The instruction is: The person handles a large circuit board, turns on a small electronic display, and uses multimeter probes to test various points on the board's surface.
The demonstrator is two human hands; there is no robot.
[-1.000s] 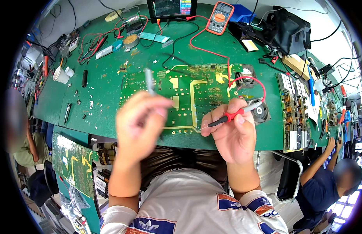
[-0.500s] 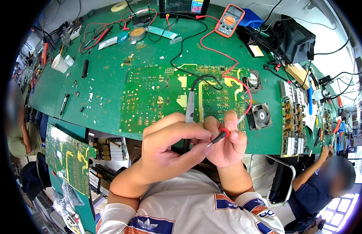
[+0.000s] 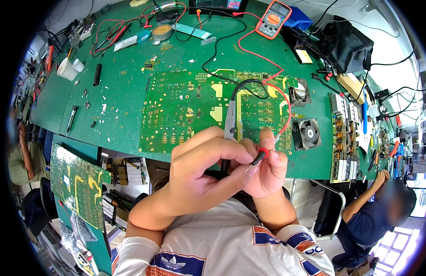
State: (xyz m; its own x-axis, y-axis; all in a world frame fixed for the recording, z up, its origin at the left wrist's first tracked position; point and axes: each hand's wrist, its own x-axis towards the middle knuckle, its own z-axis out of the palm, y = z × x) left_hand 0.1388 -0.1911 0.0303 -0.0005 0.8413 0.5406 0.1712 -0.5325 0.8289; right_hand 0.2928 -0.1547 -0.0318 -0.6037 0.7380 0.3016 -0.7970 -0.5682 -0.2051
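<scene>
My left hand (image 3: 204, 170) is closed around a grey and black test probe (image 3: 230, 119), which stands between my fingers with a black lead looping from its top. Its thumb and index finger also meet at the dark, thin-tipped end of the red probe (image 3: 263, 153). My right hand (image 3: 266, 179) is closed on that red probe, just right of my left hand. Beyond both hands lies a large green circuit board (image 3: 167, 115), crossed by the black and red leads. An orange multimeter (image 3: 273, 20) lies at the back, near a dark screen (image 3: 210, 4).
Two fans (image 3: 306, 134) sit right of the board, beside populated boards (image 3: 341, 142). Another circuit board (image 3: 68, 179) is at lower left. White cups (image 3: 66, 69) stand at left. A co-worker (image 3: 369, 221) works at right; another person (image 3: 29, 156) is at far left.
My left hand has moved right to meet my right hand, bringing the grey probe upright between them. The red probe has tilted, its tip now beside my left thumb.
</scene>
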